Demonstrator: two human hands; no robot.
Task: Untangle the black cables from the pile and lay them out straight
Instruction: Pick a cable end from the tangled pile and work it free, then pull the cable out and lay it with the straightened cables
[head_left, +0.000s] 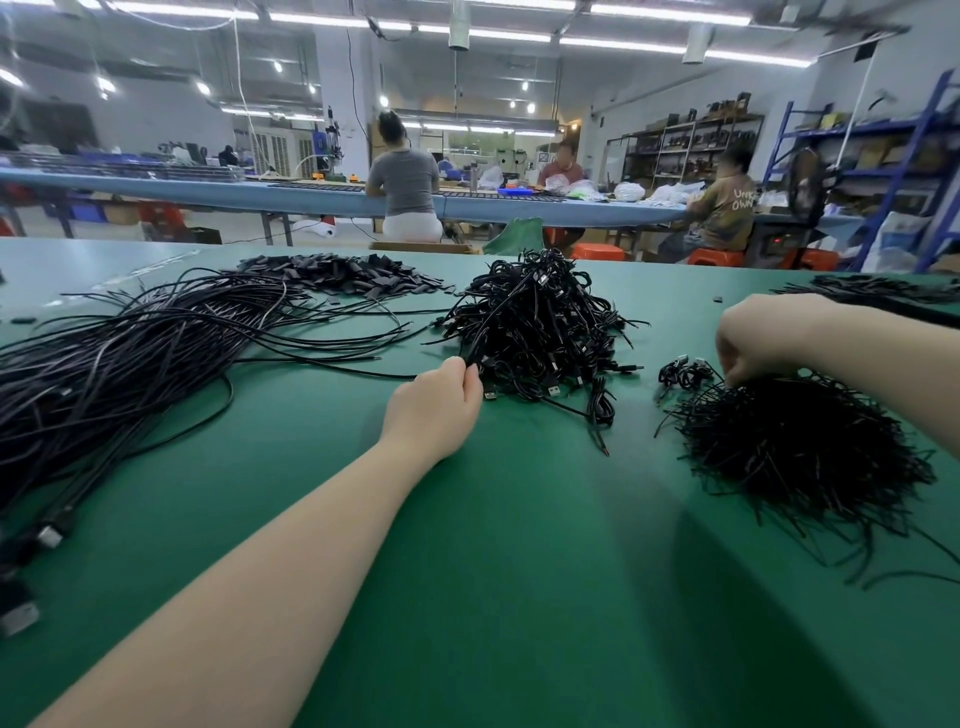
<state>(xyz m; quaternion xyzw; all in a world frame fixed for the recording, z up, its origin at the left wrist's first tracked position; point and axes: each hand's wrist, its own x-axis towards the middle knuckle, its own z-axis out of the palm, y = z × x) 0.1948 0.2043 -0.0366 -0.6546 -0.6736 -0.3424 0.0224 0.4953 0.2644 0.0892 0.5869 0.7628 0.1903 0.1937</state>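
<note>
A tall tangled pile of black cables with USB plugs sits mid-table on the green mat. My left hand is at the pile's near left foot and pinches a black cable that runs up into it. Straightened black cables lie fanned out on the left. My right hand is at the far edge of a bushy heap of short black ties, fingers curled down and pinching something thin there. A small coiled cable bundle lies just left of that hand.
A flat heap of small black tabs lies at the back of the mat. More black strands lie at the far right edge. USB plugs of the laid-out cables reach the near left edge. Several people sit at a blue bench behind.
</note>
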